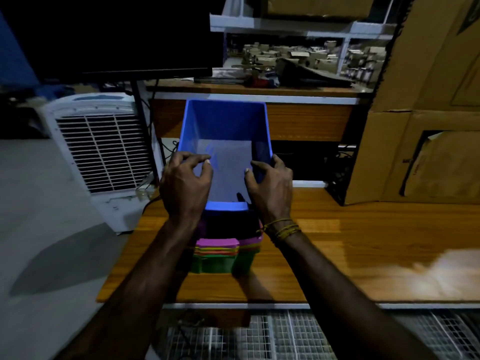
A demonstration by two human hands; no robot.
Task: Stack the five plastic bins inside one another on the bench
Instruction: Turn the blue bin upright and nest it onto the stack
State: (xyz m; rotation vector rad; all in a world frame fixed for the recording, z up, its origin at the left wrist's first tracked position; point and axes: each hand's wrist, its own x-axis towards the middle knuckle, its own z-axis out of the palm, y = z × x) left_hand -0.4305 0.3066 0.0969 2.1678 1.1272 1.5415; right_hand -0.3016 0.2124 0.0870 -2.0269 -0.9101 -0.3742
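A blue plastic bin [226, 126] is held above a nested stack of bins on the wooden bench [350, 242]. The stack shows a pink rim [217, 242], thin yellow and orange rims under it, and a green bin [220, 263] at the bottom. My left hand [184, 183] grips the blue bin's left wall, thumb inside. My right hand [270, 183] grips its right wall, thumb inside too. The blue bin's near end sits over the stack's opening; whether it touches the stack is hidden by my hands.
A white air cooler [101, 152] stands on the floor to the left of the bench. Large cardboard boxes [426, 126] fill the right side. A dark monitor [111, 35] and a cluttered shelf [285, 58] are behind. A wire mesh [285, 333] lies below the bench's front edge.
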